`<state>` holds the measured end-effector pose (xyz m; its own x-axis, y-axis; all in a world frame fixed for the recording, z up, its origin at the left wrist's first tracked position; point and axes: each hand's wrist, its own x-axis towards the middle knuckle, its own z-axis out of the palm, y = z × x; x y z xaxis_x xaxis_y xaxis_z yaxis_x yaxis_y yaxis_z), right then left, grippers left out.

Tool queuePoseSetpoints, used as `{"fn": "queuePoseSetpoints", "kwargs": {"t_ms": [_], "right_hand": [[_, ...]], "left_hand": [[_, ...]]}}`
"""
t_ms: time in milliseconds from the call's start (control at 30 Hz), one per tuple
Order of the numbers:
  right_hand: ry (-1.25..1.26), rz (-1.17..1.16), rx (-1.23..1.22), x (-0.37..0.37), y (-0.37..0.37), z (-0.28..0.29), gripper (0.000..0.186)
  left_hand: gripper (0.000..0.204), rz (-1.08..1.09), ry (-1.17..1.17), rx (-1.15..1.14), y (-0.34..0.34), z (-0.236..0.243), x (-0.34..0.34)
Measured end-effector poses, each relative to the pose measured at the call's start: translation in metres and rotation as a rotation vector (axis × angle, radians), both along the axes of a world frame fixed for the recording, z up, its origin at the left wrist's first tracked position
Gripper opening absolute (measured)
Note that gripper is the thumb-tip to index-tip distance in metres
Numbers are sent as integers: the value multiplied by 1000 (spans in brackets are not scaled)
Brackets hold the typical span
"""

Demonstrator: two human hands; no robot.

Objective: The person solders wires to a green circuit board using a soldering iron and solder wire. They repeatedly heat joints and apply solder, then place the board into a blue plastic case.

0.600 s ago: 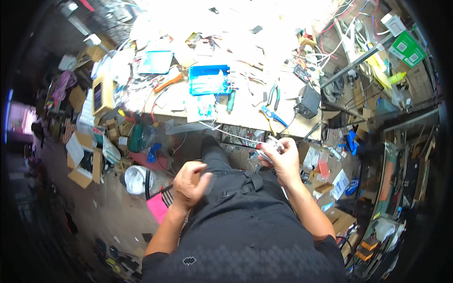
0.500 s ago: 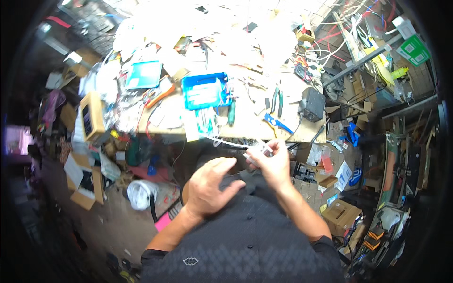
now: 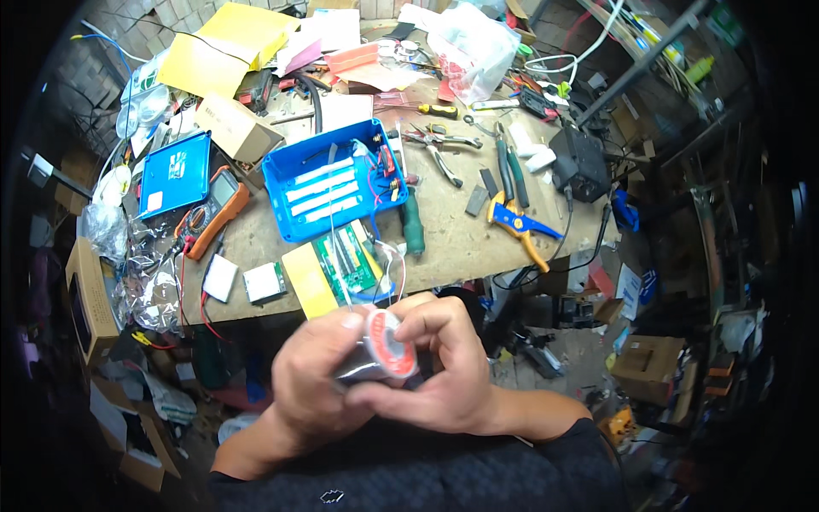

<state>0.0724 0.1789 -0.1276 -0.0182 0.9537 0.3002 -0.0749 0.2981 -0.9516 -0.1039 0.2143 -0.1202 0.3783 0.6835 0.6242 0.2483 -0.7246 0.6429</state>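
Sitting between the two hands just off the table's near edge, the small spool (image 3: 378, 357), dark-bodied with a red-and-white end face, is tipped so that face points up and to the right. The left hand (image 3: 309, 371) is curled closed around its left side; the right hand (image 3: 452, 365) is part-closed on it, thumb below, fingers bent near the end face. It looks stiff and compact, probably dense for its size, and the glossy side may slip, so gripping by the end rims seems surest. A pale, thin strip (image 3: 340, 277) reaches from the hands across the near edge, over the green circuit board (image 3: 362, 263), toward the blue box (image 3: 307, 230); it would likely bend easily. The screwdriver (image 3: 413, 224) lies right of the box on the table (image 3: 448, 235).
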Motion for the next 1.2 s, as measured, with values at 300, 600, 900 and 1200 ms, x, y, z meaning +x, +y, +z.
{"fn": "queuePoseSetpoints", "kwargs": {"t_ms": [300,600,900,1200], "right_hand": [[-431,-36,30,53,-96,-54,22],[-229,-675,-307,211,-89,-118,21],[-969,-1215,-305,436,23,-162,55],[-1003,-1080,-184,507,36,-183,49]], "left_hand": [[87,-11,-567,-323,-24,0,-84],[73,-129,-810,-556,-48,-54,-91],[63,-181,-1005,-615,-33,-66,-106],[78,67,-928,-603,-58,-65,-88]]}}
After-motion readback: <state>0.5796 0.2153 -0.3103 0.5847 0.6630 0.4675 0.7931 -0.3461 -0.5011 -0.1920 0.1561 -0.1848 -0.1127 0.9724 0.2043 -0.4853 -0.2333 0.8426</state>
